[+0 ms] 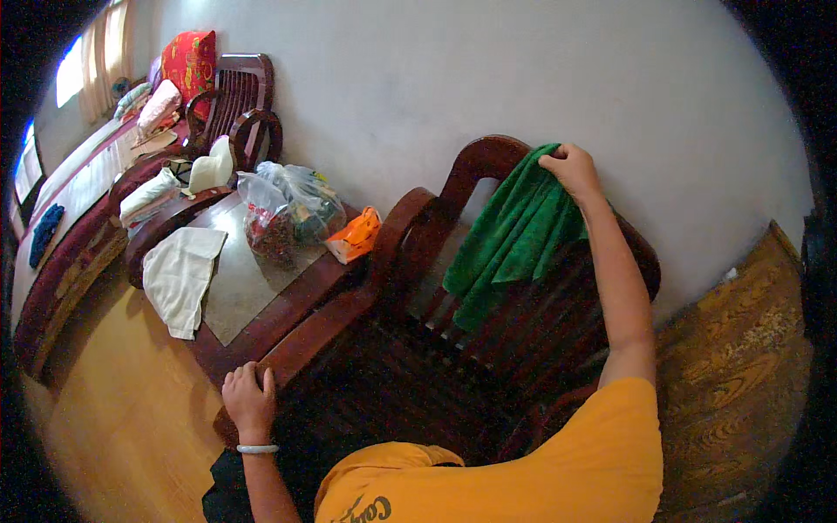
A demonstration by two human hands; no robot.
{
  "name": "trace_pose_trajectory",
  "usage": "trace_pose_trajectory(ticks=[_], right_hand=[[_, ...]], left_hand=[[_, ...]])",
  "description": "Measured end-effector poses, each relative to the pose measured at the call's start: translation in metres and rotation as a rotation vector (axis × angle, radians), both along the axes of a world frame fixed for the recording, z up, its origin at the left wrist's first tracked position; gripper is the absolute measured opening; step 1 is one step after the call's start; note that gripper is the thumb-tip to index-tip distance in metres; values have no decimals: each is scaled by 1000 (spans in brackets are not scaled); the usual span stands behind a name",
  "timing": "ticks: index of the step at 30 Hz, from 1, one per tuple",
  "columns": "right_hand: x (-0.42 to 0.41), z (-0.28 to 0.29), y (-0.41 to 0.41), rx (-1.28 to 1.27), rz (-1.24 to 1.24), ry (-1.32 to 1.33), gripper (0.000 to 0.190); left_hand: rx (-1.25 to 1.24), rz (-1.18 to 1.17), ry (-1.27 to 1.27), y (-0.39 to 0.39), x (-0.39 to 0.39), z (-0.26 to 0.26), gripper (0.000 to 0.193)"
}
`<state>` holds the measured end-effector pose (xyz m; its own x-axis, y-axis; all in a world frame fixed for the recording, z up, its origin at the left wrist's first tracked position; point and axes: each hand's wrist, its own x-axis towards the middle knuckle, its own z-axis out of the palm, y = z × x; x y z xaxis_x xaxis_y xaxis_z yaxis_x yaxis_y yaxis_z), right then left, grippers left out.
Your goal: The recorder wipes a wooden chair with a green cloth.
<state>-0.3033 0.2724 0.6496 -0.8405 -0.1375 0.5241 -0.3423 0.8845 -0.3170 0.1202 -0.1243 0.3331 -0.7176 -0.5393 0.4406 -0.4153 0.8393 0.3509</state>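
My right hand [570, 171] pinches one end of a green cloth [516, 238], which looks like a towel, at the top of a dark wooden slatted chair's backrest [494, 153]. Folds of the cloth hang down in front of the slats. At the lower left, my left hand [250, 395] is curled over the front end of the chair's armrest [314, 337], and a pale bangle circles that wrist. Much of the chair's seat [392, 392] lies in deep shadow.
Left of the chair, a low wooden table [239, 294] bears a white cloth [180, 278], filled plastic bags [288, 209] and an orange packet [356, 235]. Beyond are another wooden chair [245, 88], a white cap [212, 167] and a long bench [72, 294]. A wood-grain panel [732, 366] stands at right.
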Motion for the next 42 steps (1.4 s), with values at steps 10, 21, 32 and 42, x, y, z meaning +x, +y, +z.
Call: trace_pose_trajectory(ticks=[10,21,32,42], right_hand=[[-20,3,-58,50,-14,26,53],[-17,2,-38,57,157,33,30],[3,10,35,-113,147,-169,32],[0,4,11,-38,40,-19,41]], left_hand=[[-24,8,31,-1,0,-2,29],[85,-4,13,-9,0,-13,27],[79,62,-40,-3,1,-1,30],[42,41,-68,0,-1,-2,30]])
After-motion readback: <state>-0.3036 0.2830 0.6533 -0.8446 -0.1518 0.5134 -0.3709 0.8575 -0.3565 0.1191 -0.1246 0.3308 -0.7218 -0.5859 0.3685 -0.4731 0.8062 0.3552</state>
